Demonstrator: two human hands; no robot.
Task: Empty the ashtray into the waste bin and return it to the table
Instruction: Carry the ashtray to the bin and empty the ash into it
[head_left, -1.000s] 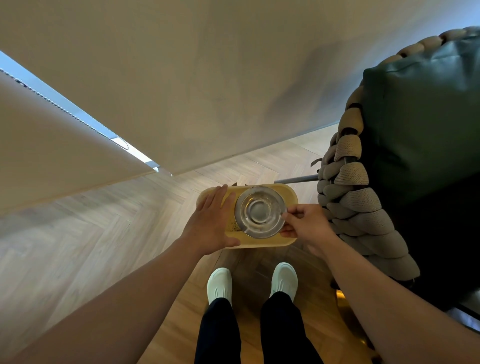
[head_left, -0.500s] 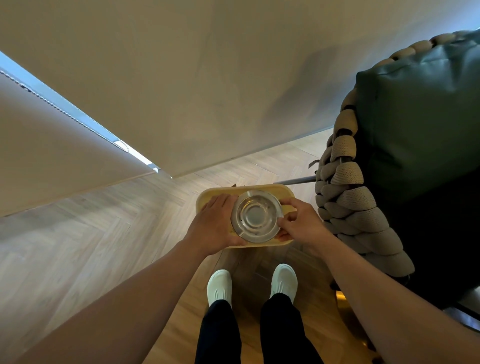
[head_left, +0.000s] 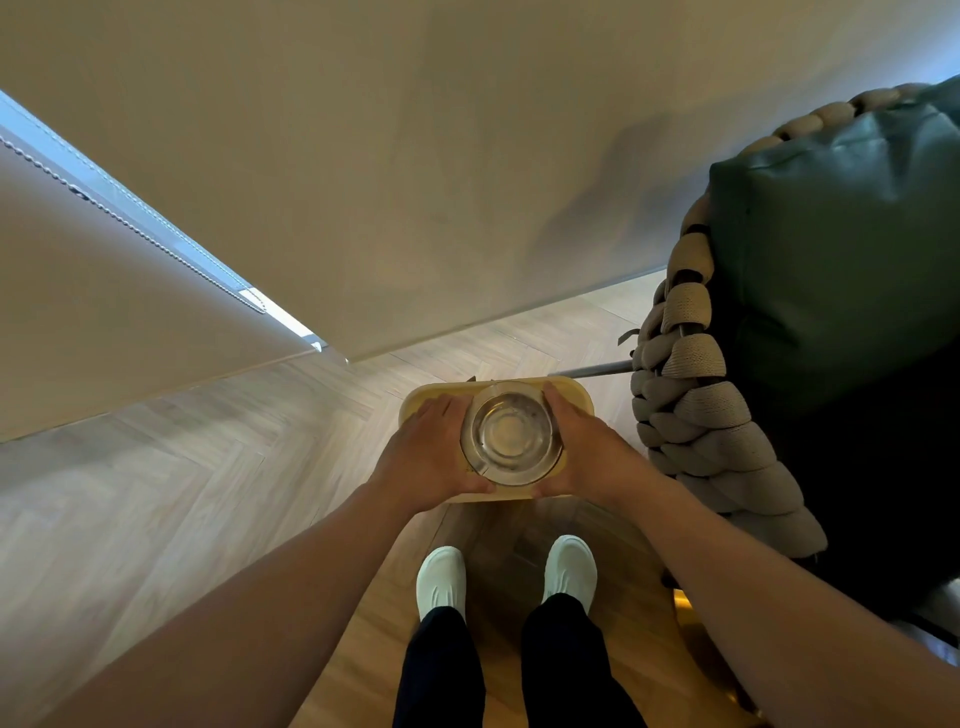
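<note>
Right hand (head_left: 587, 451) moving from pinching rim to cupping glass ashtray (head_left: 511, 435); left hand (head_left: 435, 453) cupping other side. Both holding it over yellow bin (head_left: 574, 391). Tipping probably next.

Bin (head_left: 415, 402) is sitting on the floor (head_left: 208, 493), mouth mostly being covered by the ashtray (head_left: 511, 434) and both hands: left hand (head_left: 434, 452), right hand (head_left: 584, 449). Right of bin, the woven chair (head_left: 696, 410) is crowding close, its metal leg (head_left: 597, 370) jutting toward bin's far corner. Behind bin, wall (head_left: 415, 182) is blocking. Left of bin, floor is lying open. Shoes (head_left: 440, 579) are standing just in front of bin.
</note>
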